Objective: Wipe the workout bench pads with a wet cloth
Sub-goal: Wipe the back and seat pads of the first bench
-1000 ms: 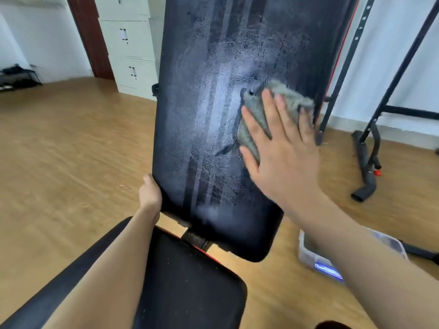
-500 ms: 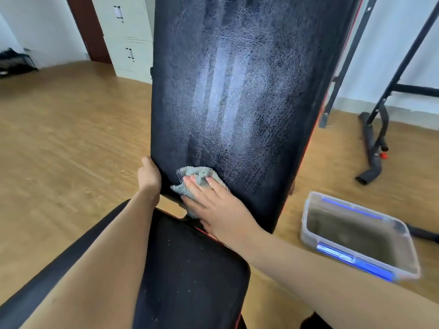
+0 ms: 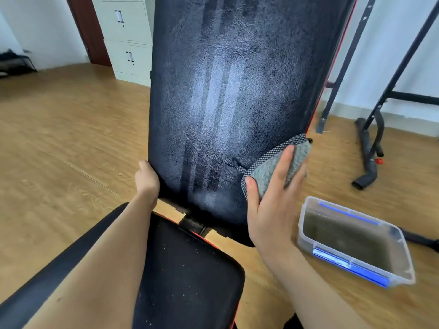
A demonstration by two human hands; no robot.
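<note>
The bench's black back pad [image 3: 228,96] stands raised in front of me, its surface streaked with wet wipe marks. A grey cloth [image 3: 273,166] lies against its lower right edge. My right hand [image 3: 273,200] presses the cloth flat onto the pad with straight fingers. My left hand [image 3: 146,178] grips the pad's lower left edge, its fingers hidden behind the pad. The black seat pad [image 3: 187,276] lies below, speckled with small white dots.
A clear plastic tub [image 3: 403,264] with blue clips holds murky water on the wood floor at the right. Black rack legs [image 3: 370,148] stand at the far right. White drawer cabinets [image 3: 126,36] and a dark door are behind at the left.
My right hand swept the cloth down from the pad's upper right to its lower left corner, then across to the lower right edge. My left hand kept its grip on the pad's edge.
</note>
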